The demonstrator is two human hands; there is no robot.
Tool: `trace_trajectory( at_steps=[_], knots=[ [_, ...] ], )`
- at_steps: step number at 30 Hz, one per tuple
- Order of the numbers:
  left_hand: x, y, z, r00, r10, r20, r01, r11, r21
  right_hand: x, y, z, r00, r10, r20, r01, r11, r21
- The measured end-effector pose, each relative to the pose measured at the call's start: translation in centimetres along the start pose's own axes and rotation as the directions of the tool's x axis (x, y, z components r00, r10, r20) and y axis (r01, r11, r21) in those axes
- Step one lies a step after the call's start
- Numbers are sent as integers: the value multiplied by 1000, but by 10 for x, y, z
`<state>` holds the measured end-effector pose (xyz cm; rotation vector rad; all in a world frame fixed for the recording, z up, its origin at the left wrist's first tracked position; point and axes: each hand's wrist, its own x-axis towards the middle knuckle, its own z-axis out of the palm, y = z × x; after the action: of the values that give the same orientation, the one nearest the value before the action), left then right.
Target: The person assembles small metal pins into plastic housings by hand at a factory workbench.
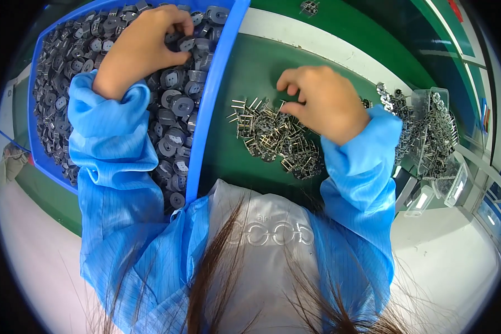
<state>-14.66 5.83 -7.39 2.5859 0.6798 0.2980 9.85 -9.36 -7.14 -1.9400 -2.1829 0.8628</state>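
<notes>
In the blue bin on the left, my left hand (145, 47) is closed with thumb and fingers around a small round dark-grey part (187, 43). Many similar dark round parts (171, 99) with pale faces lie heaped under and beside it. My right hand (325, 103) hovers at the right edge of a pile of small circuit boards with metal pins (273, 133). Its fingers are bent, with a gap between forefinger and thumb and nothing plainly held there. The thumb tip is close to the pins of the pile.
The blue bin's tall wall (212, 94) stands between my hands. On the green work surface (220, 164), a clear plastic box (431, 133) overflowing with small boards stands at the right. A white ledge (312, 44) runs along the back, with a single small board (309, 7) beyond it.
</notes>
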Motion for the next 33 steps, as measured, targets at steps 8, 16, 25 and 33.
trace_trajectory(
  at_steps=[8, 16, 25, 33],
  knots=[
    [10, 19, -5, 951, -212, -224, 171, 967, -189, 1, 3, 5, 999, 1, -32, 0, 998, 55],
    [16, 79, 1, 987, -124, -104, 49, 841, -538, 1, -8, -20, 948, -113, -298, 293, 676, 676],
    [15, 79, 24, 986, -164, 19, 122, 651, -749, 3, -20, -15, 902, -132, -412, 421, 482, 768],
    [20, 78, 24, 987, -160, 10, 70, 376, -924, 8, -21, -13, 731, 93, -676, 377, 771, 514]
  ],
)
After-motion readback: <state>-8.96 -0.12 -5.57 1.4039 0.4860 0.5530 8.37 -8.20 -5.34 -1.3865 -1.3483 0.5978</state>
